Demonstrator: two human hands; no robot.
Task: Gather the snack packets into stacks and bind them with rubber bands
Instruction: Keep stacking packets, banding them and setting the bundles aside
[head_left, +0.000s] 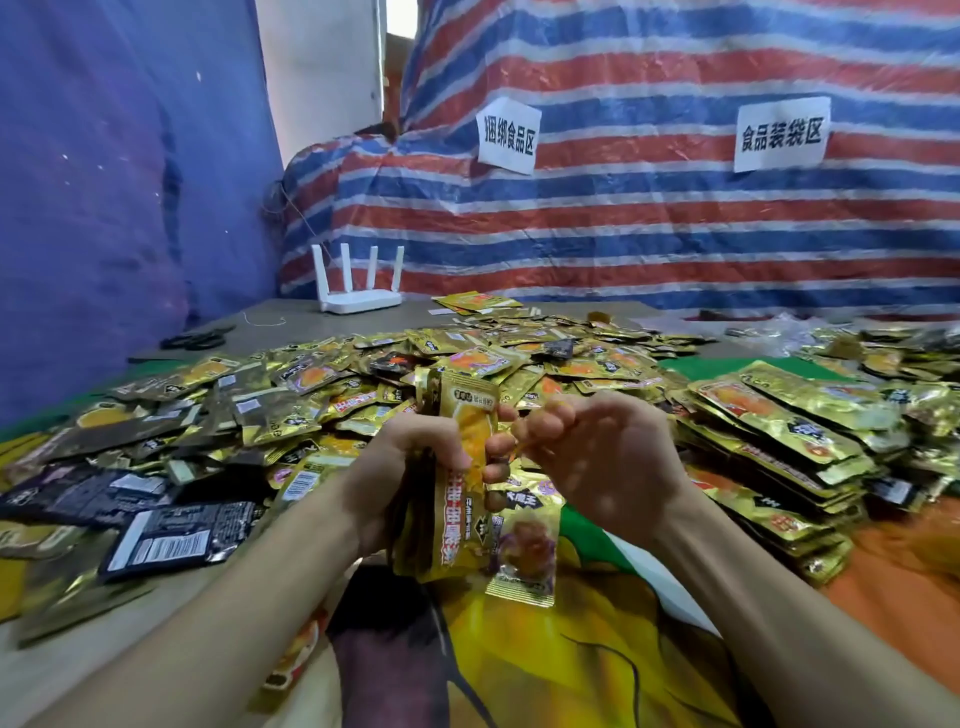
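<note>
My left hand grips an upright stack of gold snack packets at the middle of the view, fingers wrapped round its front. My right hand is beside the stack, its fingers curled and pinching a thin yellowish rubber band against the stack's right edge. One loose packet lies just below the held stack. A wide heap of loose gold and black packets covers the table beyond my hands.
Layered packets are piled at the right. Black scissors and a white router sit at the table's far left. A striped tarp with two paper signs forms the back wall. A colourful cloth covers the near table.
</note>
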